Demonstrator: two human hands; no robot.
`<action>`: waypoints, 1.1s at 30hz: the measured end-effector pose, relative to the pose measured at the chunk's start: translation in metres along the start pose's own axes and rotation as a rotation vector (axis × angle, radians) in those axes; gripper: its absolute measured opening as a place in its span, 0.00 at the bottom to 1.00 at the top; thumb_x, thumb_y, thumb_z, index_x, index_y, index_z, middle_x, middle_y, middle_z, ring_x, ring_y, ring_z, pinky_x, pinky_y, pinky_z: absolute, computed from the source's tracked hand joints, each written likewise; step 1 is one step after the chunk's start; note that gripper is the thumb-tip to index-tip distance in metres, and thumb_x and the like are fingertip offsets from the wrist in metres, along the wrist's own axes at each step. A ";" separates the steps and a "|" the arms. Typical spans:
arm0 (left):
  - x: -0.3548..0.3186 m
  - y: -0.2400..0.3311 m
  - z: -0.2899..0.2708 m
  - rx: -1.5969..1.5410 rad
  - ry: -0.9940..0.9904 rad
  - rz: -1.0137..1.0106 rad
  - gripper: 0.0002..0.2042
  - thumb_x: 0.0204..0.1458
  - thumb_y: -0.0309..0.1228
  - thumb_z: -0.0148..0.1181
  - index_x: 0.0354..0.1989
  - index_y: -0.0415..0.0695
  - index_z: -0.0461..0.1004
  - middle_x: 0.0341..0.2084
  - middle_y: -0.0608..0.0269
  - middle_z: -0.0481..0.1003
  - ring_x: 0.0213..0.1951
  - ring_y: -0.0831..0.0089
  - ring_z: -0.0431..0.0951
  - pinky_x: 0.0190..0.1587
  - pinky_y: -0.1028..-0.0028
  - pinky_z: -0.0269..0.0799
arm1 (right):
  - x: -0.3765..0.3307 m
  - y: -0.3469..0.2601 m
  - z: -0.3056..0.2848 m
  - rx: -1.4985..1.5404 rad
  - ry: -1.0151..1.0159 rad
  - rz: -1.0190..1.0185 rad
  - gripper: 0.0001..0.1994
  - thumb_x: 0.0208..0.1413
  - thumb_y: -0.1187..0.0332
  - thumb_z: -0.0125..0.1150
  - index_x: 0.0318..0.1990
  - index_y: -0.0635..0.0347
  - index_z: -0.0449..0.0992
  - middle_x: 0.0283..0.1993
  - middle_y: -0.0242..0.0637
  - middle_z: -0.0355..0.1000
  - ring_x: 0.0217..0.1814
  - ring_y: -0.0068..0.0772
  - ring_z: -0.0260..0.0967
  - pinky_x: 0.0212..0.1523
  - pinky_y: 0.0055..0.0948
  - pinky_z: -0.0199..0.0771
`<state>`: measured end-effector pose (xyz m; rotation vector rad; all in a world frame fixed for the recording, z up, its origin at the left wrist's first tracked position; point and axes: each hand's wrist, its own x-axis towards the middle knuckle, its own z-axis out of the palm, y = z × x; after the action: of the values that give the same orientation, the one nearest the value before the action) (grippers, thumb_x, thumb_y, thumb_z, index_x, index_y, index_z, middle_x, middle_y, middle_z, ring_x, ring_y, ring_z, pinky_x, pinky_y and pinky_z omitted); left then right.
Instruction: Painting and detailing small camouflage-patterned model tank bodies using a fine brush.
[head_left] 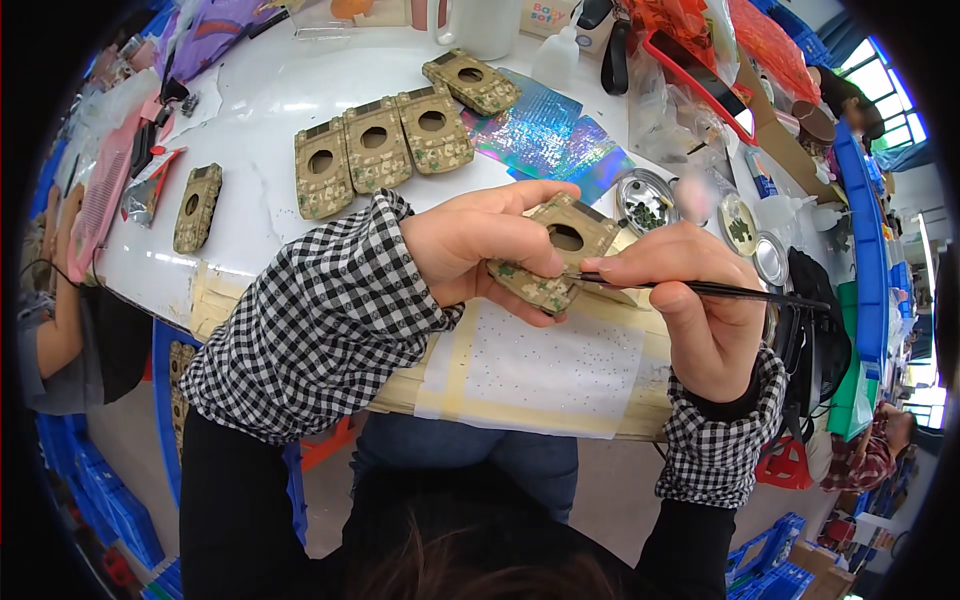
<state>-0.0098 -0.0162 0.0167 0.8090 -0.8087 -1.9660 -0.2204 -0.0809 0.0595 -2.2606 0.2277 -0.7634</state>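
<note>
Left hand [480,250] raised above the table [260,100] edge, fingers curled tight around a camo case [555,255], thumb along its lower edge, hole side facing up. Right hand [690,300] beside it, wrist bent, pinching a thin black tool [720,290] whose tip meets the case's lower right edge. Three more cases [380,150] lie in a row further back.

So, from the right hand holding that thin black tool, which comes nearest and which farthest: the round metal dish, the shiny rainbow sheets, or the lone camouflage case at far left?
From the right hand:
1. Round metal dish, just above it.
2. Rainbow sheets, farther up the table.
3. Lone camouflage case, far left edge.
</note>
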 end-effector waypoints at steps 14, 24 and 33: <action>-0.001 0.002 0.005 0.038 0.019 -0.012 0.39 0.41 0.21 0.51 0.66 0.41 0.43 0.49 0.49 0.66 0.37 0.63 0.76 0.35 0.69 0.76 | 0.000 0.000 0.001 -0.001 -0.016 0.012 0.09 0.52 0.70 0.60 0.37 0.66 0.78 0.34 0.38 0.76 0.34 0.34 0.69 0.38 0.28 0.69; -0.001 0.002 0.003 0.046 0.000 -0.023 0.40 0.41 0.21 0.51 0.66 0.41 0.41 0.49 0.49 0.66 0.36 0.62 0.76 0.36 0.68 0.77 | -0.001 0.001 0.001 0.029 -0.021 0.011 0.08 0.53 0.71 0.59 0.37 0.66 0.77 0.35 0.39 0.76 0.35 0.34 0.70 0.39 0.28 0.69; -0.001 0.000 0.002 0.049 -0.015 -0.014 0.40 0.41 0.23 0.52 0.67 0.41 0.41 0.51 0.49 0.66 0.37 0.62 0.76 0.36 0.68 0.77 | -0.002 0.003 0.002 0.056 0.007 0.021 0.08 0.55 0.71 0.57 0.37 0.67 0.77 0.35 0.39 0.76 0.36 0.33 0.70 0.41 0.28 0.69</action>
<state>-0.0108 -0.0154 0.0183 0.8311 -0.8650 -1.9734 -0.2208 -0.0810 0.0549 -2.1995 0.2302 -0.7574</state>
